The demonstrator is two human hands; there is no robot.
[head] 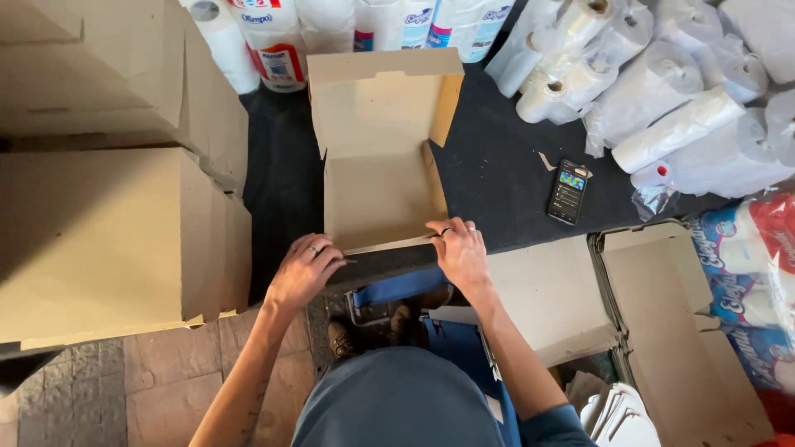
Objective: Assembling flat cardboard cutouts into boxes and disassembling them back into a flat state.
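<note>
Blue-grey clothing of the person wearing the camera, at the bottom edge, with both bare forearms reaching up and away toward a dark tabletop [505, 178]. Straight ahead of the hands, a flat tan cardboard box [379, 194], partly folded: lid flap standing open at the far side, tray bottom lying flat, right side wall raised, near front edge facing the body. Long axis of the box running away from the person, near edge running left to right between the two hands. Right hand [460, 251] at the near right corner, fingers curled and pinching the front edge where it meets the right wall, rings visible; clearly in contact with the cardboard. Left hand [305, 269] just off the near left corner, fingers bent loosely downward, fingertips at or just beside the front flap; actual grip not possible to tell. Right hand closer to the box body, left hand slightly nearer the person. Left of the box, stacked large brown cartons [116, 240]. Right of it, a black smartphone [569, 191] lying face up, well apart from the hands. Beyond, clear-wrapped rolls of white paper [662, 91] piled at upper right. Lower right, more flat unfolded box blanks [671, 306] beside the right forearm.
</note>
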